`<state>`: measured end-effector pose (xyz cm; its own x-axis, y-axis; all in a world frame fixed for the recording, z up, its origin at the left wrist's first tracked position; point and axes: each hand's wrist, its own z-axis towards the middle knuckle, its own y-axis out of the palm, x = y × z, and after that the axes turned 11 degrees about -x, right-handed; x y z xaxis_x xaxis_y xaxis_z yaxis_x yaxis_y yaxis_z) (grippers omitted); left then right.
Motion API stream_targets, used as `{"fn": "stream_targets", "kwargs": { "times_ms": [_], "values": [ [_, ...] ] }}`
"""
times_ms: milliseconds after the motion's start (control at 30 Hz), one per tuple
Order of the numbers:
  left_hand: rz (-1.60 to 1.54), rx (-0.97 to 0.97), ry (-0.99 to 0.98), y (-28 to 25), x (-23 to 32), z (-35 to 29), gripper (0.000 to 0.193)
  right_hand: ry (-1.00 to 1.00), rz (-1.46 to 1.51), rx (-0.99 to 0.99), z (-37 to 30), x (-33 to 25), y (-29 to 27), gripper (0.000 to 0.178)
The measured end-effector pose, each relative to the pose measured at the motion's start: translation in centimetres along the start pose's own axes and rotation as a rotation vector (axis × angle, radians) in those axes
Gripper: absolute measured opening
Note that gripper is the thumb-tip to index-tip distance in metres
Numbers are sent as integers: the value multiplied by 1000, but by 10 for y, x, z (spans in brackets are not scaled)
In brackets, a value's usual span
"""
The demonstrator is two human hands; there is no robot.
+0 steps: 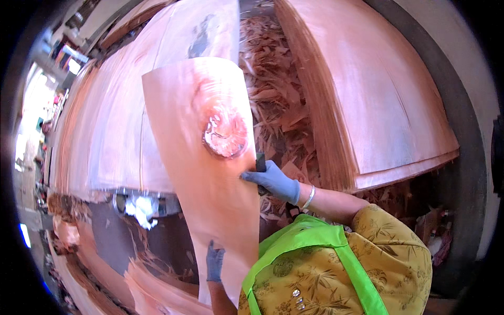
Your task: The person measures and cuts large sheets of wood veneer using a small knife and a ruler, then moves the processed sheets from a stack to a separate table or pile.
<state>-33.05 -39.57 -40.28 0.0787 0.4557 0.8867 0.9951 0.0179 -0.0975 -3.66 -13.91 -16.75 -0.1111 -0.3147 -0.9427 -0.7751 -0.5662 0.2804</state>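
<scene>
A long, curved sheet of pale wood veneer (pixel 178 136) with a ragged brown knot (pixel 226 136) stretches up in front of me. My right hand (pixel 275 181), in a grey-blue glove, is closed at the sheet's right edge round a dark, narrow tool (pixel 261 163); its thumb presses on the veneer. What kind of tool it is, I cannot make out. Close to my body, my left hand (pixel 214 265), gloved the same way, holds the lower part of the sheet. One digit points up along its surface, and the rest of that hand's grip is partly hidden.
A broad veneer stack (pixel 121 121) lies beyond the sheet at left, another high stack (pixel 388 94) at right. Veneer scraps (pixel 273 79) fill the gap between them. White crumpled material (pixel 142 210) hangs by the left stack's near edge. More veneer pieces (pixel 163 289) lie at lower left.
</scene>
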Motion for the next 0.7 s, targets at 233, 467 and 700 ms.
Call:
{"fn": "stream_targets", "kwargs": {
  "times_ms": [233, 467, 700],
  "values": [
    [633, 256, 425, -57, 47, -40, 60, -384, 153, 152, -16, 7, 80, 16],
    [665, 325, 574, -176, 53, -108, 79, -508, 140, 130, -131, -35, 179, 22],
    [234, -311, 199, -213, -20, -235, 36, -657, 199, 351, -261, 50, 255, 20]
  ]
}}
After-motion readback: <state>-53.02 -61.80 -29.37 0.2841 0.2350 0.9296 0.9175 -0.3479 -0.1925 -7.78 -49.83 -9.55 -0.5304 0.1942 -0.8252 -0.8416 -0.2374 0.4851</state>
